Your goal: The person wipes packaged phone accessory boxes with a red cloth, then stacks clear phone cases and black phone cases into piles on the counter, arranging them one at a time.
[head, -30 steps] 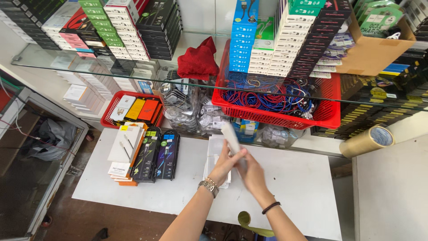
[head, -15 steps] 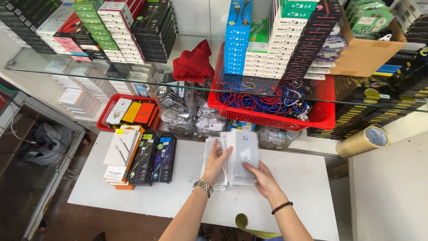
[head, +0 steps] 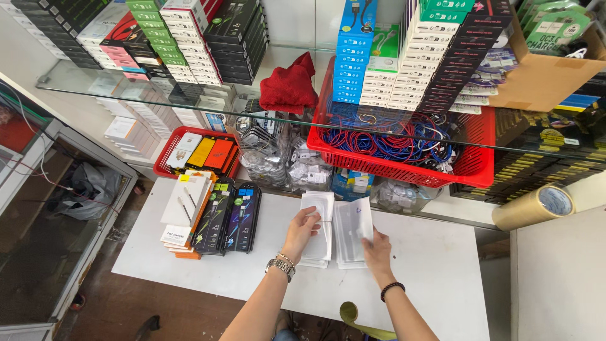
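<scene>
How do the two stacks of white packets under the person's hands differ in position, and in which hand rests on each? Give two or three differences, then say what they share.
The left stack lies nearer the black boxes; the right stack lies nearer the tape roll. The left hand rests on the left stack; the right hand rests on the right stack. The left stack reaches farther towards the shelf. Both are white, flat and side by side on the white table.

Bare forearms; metal link bracelet (head: 280, 266) on left wrist, dark band (head: 391, 290) on right.
</scene>
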The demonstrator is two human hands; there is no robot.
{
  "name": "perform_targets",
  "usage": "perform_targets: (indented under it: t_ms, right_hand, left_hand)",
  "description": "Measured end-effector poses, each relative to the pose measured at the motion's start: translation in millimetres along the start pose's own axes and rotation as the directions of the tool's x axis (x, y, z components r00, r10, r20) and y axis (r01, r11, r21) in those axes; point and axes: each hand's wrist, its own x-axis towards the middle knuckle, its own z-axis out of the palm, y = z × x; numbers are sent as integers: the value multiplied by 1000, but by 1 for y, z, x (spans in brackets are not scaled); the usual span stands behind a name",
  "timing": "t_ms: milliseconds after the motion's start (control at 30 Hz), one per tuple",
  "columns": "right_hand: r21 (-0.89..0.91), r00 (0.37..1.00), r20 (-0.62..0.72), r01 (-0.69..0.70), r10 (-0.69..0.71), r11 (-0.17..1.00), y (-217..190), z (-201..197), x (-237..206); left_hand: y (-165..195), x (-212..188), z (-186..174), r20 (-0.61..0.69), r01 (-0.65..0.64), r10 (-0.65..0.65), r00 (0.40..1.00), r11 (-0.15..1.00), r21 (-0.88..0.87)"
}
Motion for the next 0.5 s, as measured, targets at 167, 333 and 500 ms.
perform_targets:
  t_ms: [167, 333, 500]
  right_hand:
    - [685, 955, 286, -259, 76, 681, -10, -25, -11]
    - [753, 855, 516, -422, -55, 505, -38, -39, -29]
    - [749, 846, 523, -397, -106, 530, -50, -32, -40]
  left_hand:
    - [16, -1, 15, 53, 19, -16, 998, 999, -47]
    - [44, 5, 27, 317, 52, 46, 947, 954, -294]
    - [52, -9, 27, 344, -26, 125, 931, 960, -278]
